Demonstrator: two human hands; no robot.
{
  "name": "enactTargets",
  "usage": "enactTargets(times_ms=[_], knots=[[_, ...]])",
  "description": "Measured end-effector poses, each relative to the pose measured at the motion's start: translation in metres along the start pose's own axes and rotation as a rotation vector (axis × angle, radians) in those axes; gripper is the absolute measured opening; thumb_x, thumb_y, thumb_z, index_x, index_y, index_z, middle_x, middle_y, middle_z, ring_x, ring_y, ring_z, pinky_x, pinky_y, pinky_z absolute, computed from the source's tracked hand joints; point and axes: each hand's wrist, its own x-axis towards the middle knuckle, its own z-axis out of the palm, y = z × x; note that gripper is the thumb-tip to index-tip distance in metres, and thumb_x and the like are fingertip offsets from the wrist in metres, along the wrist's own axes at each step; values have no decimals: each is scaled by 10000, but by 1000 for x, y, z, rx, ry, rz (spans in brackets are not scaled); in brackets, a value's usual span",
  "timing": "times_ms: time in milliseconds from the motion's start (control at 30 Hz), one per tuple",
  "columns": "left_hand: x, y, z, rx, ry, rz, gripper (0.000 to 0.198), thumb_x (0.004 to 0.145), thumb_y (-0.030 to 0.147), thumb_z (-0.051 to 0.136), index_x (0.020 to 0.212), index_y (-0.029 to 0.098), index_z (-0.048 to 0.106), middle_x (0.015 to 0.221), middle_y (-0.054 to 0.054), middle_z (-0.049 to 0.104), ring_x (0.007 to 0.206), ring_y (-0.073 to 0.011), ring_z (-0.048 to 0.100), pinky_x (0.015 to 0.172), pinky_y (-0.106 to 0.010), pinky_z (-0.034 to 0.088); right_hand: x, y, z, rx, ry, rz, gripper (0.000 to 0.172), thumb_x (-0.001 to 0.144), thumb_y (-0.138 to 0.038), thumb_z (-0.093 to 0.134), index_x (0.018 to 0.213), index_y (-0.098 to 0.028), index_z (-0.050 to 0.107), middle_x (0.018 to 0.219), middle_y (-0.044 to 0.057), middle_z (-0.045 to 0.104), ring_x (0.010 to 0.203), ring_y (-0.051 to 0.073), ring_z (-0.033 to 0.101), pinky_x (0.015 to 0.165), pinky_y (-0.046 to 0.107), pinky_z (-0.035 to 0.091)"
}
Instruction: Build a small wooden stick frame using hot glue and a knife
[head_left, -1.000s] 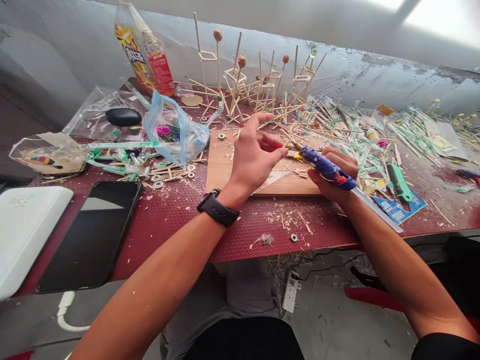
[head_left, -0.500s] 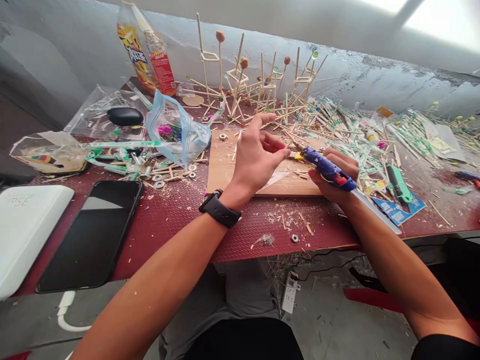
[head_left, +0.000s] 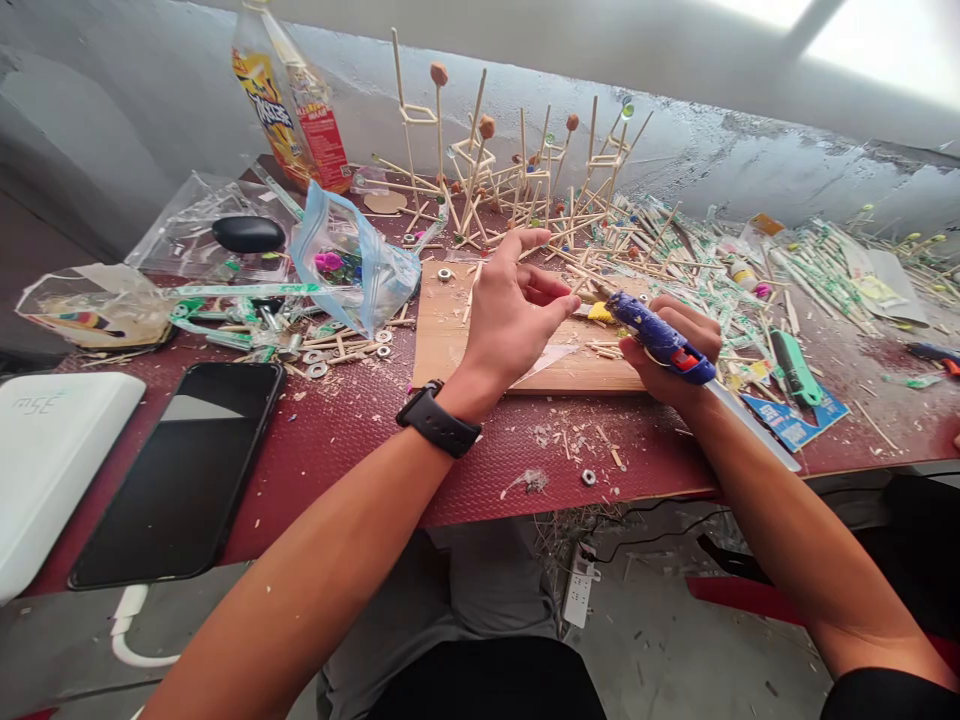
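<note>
My left hand (head_left: pixel 517 305), with a black watch at its wrist, is over the wooden board (head_left: pixel 442 340). Its thumb and fingertips pinch what looks like a thin wooden stick (head_left: pixel 578 286), mostly hidden by the fingers; the index finger stretches out above. In my right hand (head_left: pixel 675 345) is a blue glue gun (head_left: pixel 660 335), with a translucent glue stick (head_left: pixel 757 425) sticking out of its rear. The nozzle points left, a short gap from my left fingertips. A yellow piece (head_left: pixel 600 312) and short stick pieces lie on the board below.
Stick structures (head_left: pixel 480 150) with small balls stand behind the board. Left are a zip bag (head_left: pixel 352 260), a phone (head_left: pixel 180 470), a white power bank (head_left: pixel 60 470) and a bottle (head_left: pixel 292 110). Rightward lie wrapped sticks (head_left: pixel 675 240) and a green cutter (head_left: pixel 795 365).
The glue gun has shifted slightly right, and its nozzle is farther from my left fingertips. My left hand keeps its pinch almost unmoved.
</note>
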Motion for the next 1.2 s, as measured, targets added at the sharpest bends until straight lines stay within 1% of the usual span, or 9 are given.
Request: enactTargets(times_ms=[100, 267, 467, 633, 733, 867, 1033, 1100, 1200], knots=[[-1, 3, 1, -10, 3, -17, 616, 863, 51, 819, 1430, 199, 628, 904, 7, 801, 875, -180, 804, 840, -323, 696, 1, -1, 0, 8, 8, -43, 345, 921, -320, 749, 749, -265, 455, 685, -26, 498, 554, 147, 451, 540, 362, 316], [-2, 5, 1, -17, 2, -22, 610, 863, 31, 811, 1418, 197, 623, 895, 15, 800, 864, -174, 803, 845, -334, 705, 3, -3, 1, -5, 9, -75, 343, 909, -305, 749, 749, -266, 449, 675, -38, 478, 539, 136, 424, 523, 349, 317], [-1, 4, 1, 7, -2, -17, 600, 867, 54, 811, 1415, 217, 628, 905, 11, 804, 854, -185, 801, 827, -349, 711, 1, -3, 1, -48, 4, 21, 418, 918, -411, 746, 707, -271, 413, 647, -24, 486, 540, 155, 433, 531, 365, 326], [-1, 5, 1, -4, -5, -31, 592, 873, 52, 798, 1417, 209, 626, 913, -1, 808, 862, -185, 799, 837, -341, 712, 1, -1, 1, 12, 24, -25, 352, 884, -287, 779, 748, -266, 455, 680, -35, 482, 547, 149, 432, 547, 367, 323], [-1, 3, 2, -29, -8, -42, 571, 887, 52, 777, 1410, 222, 624, 919, 1, 814, 850, -183, 796, 838, -348, 719, 1, 0, 0, 27, 34, -39, 347, 898, -268, 784, 761, -267, 465, 694, -34, 492, 561, 150, 431, 542, 365, 314], [0, 2, 2, -51, -23, -41, 548, 921, 56, 746, 1422, 235, 614, 927, -2, 818, 830, -176, 792, 794, -332, 720, 3, 0, -1, 21, 51, -33, 362, 924, -290, 764, 757, -265, 443, 693, -33, 493, 563, 148, 438, 542, 370, 290], [-1, 5, 3, -71, -24, -79, 548, 913, 20, 733, 1410, 210, 603, 895, -1, 817, 788, -173, 785, 723, -309, 700, 3, 0, -4, 30, 55, -7, 383, 977, -383, 752, 758, -268, 460, 693, -29, 480, 574, 153, 418, 547, 374, 298], [-1, 6, 2, -66, -25, -76, 538, 914, 15, 728, 1402, 208, 608, 897, -3, 819, 792, -175, 787, 736, -317, 705, 4, 1, -5, 34, 62, -10, 401, 984, -404, 754, 752, -269, 456, 691, -27, 468, 574, 154, 406, 540, 377, 298], [-1, 5, 1, -42, -33, -54, 516, 923, 25, 729, 1392, 211, 622, 917, -6, 824, 833, -179, 800, 812, -339, 723, 5, 3, -7, 33, 88, -22, 399, 985, -393, 759, 753, -270, 459, 688, -27, 457, 573, 157, 405, 539, 383, 304]])
